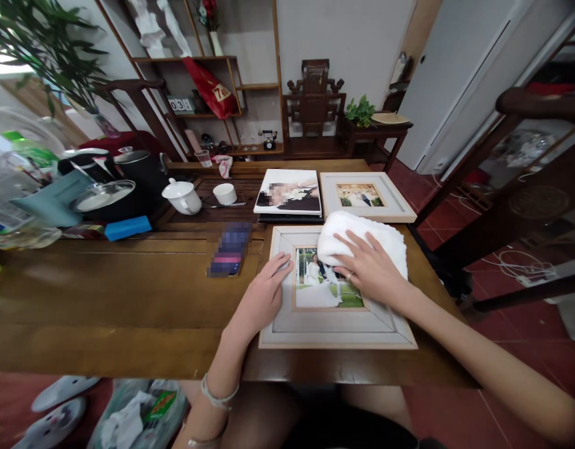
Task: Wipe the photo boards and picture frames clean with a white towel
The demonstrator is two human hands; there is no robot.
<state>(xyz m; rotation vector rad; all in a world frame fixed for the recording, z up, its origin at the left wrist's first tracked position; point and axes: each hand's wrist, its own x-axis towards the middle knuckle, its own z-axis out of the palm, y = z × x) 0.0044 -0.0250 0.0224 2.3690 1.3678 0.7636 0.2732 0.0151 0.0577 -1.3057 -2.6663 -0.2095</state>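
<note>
A brown wooden counter (128, 299) carries everything. The largest thing near the hands, a pale picture frame (332, 294), lies flat near its front edge; a similar frame (368, 196) lies behind. A white cloth (357, 226) covers the near frame's upper right. The right hand (369, 265) presses on it, fingers spread. The left hand (266, 292) rests its fingers, close together, on the left border; whether it pinches, I cannot tell.
</note>
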